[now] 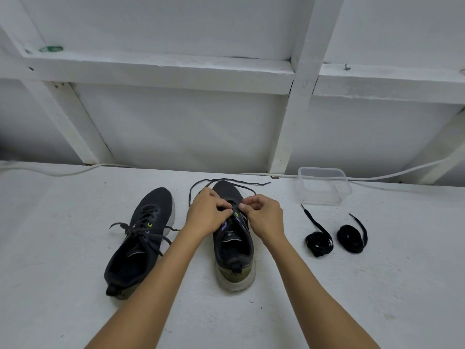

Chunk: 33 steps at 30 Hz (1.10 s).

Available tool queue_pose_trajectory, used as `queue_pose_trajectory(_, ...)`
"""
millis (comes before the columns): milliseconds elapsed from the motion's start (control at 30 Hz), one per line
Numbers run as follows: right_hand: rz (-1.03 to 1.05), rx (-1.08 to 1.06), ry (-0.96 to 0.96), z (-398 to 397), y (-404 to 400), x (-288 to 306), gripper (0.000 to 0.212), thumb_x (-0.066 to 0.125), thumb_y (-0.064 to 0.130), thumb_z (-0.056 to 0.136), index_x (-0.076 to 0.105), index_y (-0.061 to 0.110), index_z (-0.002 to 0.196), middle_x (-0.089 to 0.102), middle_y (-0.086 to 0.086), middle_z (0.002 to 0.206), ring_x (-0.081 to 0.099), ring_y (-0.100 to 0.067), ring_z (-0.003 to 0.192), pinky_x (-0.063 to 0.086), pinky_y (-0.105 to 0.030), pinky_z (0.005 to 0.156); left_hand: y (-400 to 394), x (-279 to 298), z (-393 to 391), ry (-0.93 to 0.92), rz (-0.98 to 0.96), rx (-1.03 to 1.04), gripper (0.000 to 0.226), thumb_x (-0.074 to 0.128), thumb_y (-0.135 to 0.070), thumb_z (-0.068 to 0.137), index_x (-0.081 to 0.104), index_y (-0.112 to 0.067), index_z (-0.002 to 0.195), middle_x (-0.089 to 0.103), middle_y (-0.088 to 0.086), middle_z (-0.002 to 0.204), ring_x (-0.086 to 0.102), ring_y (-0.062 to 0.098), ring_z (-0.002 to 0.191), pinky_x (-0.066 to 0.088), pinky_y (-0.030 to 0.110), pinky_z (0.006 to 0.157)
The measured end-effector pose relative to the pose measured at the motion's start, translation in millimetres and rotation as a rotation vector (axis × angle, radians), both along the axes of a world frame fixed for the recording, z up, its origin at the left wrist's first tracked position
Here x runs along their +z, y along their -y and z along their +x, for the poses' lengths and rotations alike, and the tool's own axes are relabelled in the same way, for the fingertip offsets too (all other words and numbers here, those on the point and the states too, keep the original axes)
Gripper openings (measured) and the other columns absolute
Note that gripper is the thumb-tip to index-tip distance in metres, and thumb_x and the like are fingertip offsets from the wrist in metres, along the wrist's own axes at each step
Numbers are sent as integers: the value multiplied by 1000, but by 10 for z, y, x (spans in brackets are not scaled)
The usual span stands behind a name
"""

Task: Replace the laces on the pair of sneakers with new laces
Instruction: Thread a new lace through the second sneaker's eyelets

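Two dark sneakers stand on a white surface, toes pointing away. The right sneaker [232, 248] is in the middle; its grey lace [226, 181] is loosened and loops out past the toe. My left hand [205, 214] and my right hand [263, 216] meet over its eyelets, each pinching the lace with curled fingers. The left sneaker [139, 243] lies to the left, laced, its lace ends spread loose. Two coiled black new laces [319, 241] [351, 238] lie to the right of my hands.
A clear plastic container [324, 186] sits at the back right near the wall. A white cable [63, 172] runs along the back edge of the surface. White wooden framing rises behind.
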State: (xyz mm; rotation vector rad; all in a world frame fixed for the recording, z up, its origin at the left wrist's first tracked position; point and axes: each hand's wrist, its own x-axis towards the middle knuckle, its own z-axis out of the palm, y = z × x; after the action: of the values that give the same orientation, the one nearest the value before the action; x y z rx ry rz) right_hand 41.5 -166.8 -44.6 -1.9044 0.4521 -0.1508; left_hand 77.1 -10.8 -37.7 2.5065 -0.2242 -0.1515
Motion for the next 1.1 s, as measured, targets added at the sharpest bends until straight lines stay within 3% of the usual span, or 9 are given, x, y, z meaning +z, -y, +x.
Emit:
queue_pose_trajectory(400,-112,91,-7,58,53,36,13,78,17,87,70,25,80,69,9,72,62,-1,66,40,-8,57,43,-62,-76,22,-139,78,20,73,-32,90,78,-28,109,45,-7,114,46,6,107,37,21,87)
queue_pose_trajectory(633,-162,131,-4,67,-6,33,7,77,17,88,73,21,85,67,11,72,60,1,65,37,-6,56,48,-83,-110,9,-186,89,20,72,-31,90,77,-27,109,45,-7,117,45,6,107,37,21,85)
queue_pose_trajectory(767,-137,191,-5,40,48,41,4,76,22,88,77,24,92,72,11,77,66,1,72,46,-12,67,69,-88,-90,15,-158,108,19,73,-30,90,78,-25,107,45,-6,115,45,7,108,37,21,84)
queue_pose_trajectory(933,-19,292,13,-92,141,78,20,74,32,89,72,31,108,74,15,101,69,3,91,50,-12,75,109,-111,-99,46,-134,125,12,69,-24,91,77,-19,99,44,-8,112,47,18,116,37,24,87)
queue_pose_trajectory(1100,161,264,-22,-149,163,15,15,71,26,91,62,22,103,77,7,89,71,-8,84,58,-32,83,117,-55,-66,-2,-37,65,19,70,-28,90,77,-26,107,46,-5,128,43,19,123,41,29,94)
